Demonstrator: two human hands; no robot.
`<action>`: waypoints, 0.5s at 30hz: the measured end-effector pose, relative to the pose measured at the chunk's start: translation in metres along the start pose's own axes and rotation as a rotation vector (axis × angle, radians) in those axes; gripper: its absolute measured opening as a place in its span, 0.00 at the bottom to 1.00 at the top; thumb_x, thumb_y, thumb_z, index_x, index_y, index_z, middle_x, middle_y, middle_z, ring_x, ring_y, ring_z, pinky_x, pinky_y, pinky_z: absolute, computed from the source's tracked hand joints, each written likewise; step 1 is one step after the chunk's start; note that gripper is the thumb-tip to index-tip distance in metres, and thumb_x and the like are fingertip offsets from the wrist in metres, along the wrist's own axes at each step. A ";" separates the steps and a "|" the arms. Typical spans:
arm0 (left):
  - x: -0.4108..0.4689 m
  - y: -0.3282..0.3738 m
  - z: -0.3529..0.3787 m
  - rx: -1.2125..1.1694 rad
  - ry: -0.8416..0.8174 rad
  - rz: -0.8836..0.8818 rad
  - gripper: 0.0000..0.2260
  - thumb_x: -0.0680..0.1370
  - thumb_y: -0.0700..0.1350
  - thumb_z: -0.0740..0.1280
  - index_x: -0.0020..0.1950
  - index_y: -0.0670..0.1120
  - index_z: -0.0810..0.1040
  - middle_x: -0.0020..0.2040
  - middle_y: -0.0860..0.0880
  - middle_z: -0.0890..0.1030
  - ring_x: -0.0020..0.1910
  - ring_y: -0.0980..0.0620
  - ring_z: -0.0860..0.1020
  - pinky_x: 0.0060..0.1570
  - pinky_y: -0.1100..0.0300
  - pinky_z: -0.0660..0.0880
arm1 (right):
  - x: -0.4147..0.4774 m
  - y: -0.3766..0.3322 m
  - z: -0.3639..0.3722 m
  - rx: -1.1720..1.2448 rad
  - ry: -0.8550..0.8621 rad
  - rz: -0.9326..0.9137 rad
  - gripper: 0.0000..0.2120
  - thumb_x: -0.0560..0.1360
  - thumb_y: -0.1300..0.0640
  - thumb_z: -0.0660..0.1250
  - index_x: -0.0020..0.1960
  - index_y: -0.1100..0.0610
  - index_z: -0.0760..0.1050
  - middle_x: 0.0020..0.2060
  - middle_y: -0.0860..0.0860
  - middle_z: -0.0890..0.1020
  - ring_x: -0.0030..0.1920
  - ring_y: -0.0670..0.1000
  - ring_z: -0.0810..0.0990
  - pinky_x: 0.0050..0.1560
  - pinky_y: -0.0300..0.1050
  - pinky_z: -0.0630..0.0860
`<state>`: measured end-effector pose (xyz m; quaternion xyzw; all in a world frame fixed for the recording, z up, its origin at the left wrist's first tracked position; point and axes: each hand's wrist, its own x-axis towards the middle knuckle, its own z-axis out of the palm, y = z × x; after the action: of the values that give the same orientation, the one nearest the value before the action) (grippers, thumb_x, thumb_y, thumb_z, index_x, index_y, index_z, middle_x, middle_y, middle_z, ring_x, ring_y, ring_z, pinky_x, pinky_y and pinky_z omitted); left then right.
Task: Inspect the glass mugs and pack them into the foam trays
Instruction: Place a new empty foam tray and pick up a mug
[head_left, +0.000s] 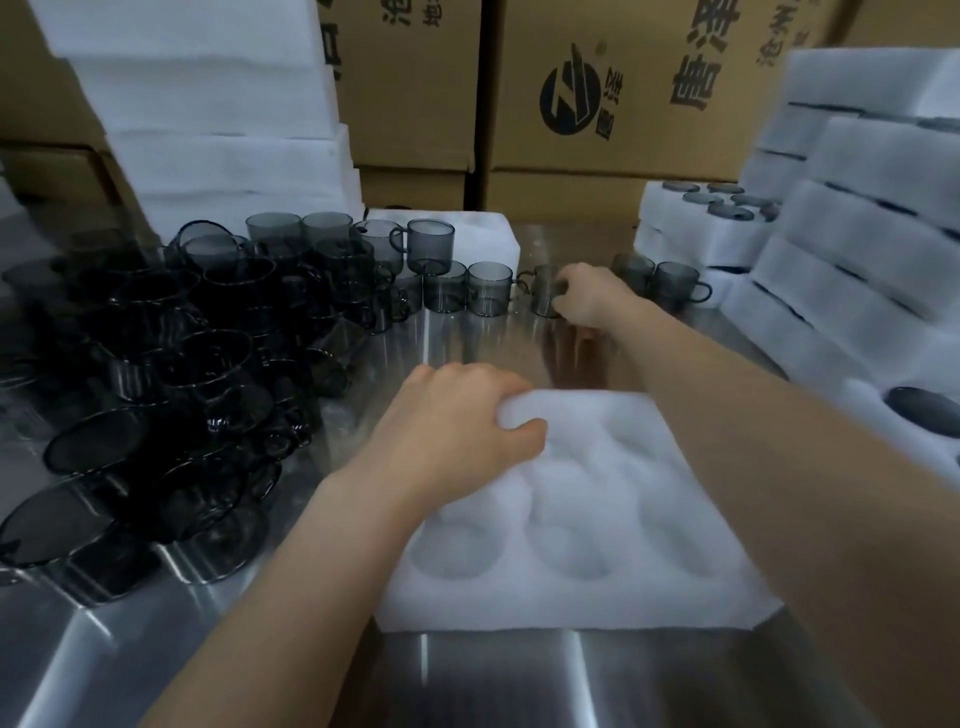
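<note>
Mugs (182, 364) lie heaped at the counter's (467, 686) left. The left hand (457, 431) pinches the empty tray's (571, 587) far corner; keep it pinned there. The right hand (587, 296), reaching far, curls round a standing mug (544, 299). Lift it straight up, clear of its neighbours, then turn it to check for flaws.

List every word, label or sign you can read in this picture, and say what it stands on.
"唐": large, turned sideways, on the right carton; the character above it is cut off.
Logo on that carton: its small characters are blurred.
Left carton: characters cut off, unreadable.
Mugs, foam trays: no text.
</note>
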<state>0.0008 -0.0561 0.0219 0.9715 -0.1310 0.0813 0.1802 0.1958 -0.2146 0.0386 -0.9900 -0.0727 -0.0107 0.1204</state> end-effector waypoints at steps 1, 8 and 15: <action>0.001 -0.001 0.001 0.007 0.003 0.004 0.21 0.73 0.62 0.59 0.61 0.56 0.78 0.58 0.52 0.80 0.59 0.48 0.75 0.57 0.54 0.65 | 0.000 0.001 0.002 -0.001 0.031 -0.001 0.15 0.80 0.59 0.60 0.65 0.59 0.74 0.60 0.60 0.79 0.56 0.61 0.78 0.56 0.52 0.77; -0.001 0.001 -0.002 -0.027 -0.005 -0.012 0.22 0.72 0.62 0.59 0.59 0.54 0.80 0.55 0.52 0.81 0.57 0.48 0.76 0.57 0.54 0.67 | -0.024 0.002 -0.010 0.039 0.134 -0.033 0.09 0.79 0.56 0.63 0.56 0.55 0.80 0.48 0.57 0.84 0.50 0.60 0.80 0.52 0.51 0.78; -0.004 0.002 -0.006 -0.020 -0.012 -0.057 0.14 0.76 0.57 0.64 0.55 0.51 0.80 0.50 0.51 0.83 0.40 0.50 0.79 0.58 0.52 0.70 | -0.100 0.005 -0.034 0.165 0.336 -0.167 0.08 0.79 0.54 0.65 0.54 0.53 0.82 0.42 0.51 0.82 0.49 0.54 0.81 0.48 0.45 0.76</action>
<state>-0.0045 -0.0550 0.0270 0.9734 -0.1049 0.0691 0.1914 0.0973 -0.2419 0.0670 -0.9515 -0.1341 -0.1797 0.2105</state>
